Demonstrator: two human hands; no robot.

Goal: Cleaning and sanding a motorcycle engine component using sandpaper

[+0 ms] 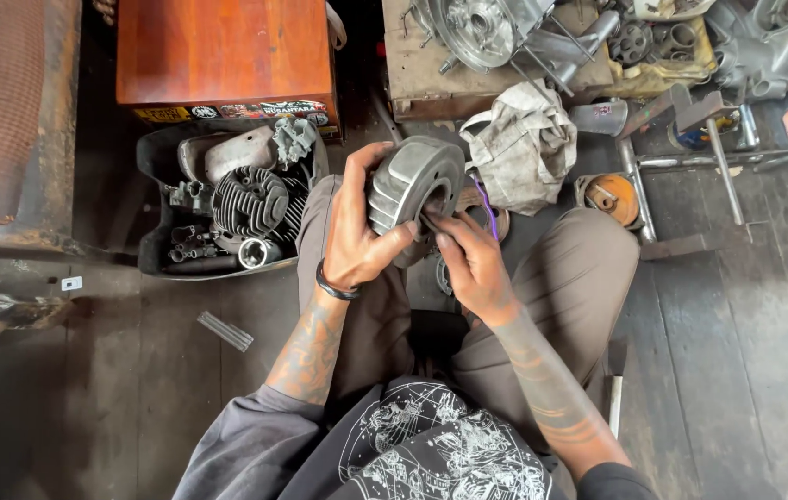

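The left hand (354, 236) clamps a grey, finned metal engine cylinder (410, 190), held up over the lap. The right hand (471, 264) pinches at its lower rim, fingertips (437, 231) pressed to the edge. Beside the left knee, a black tray (155, 185) carries a dark finned cylinder head (250, 204); a crumpled grey rag (524, 148) lies ahead.

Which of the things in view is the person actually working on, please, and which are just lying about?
In hand:
finned metal cylinder part, gripped by left hand, fingered by right hand.

Lying about:
tray of engine parts, crumpled rag, orange wooden box, engine casing.
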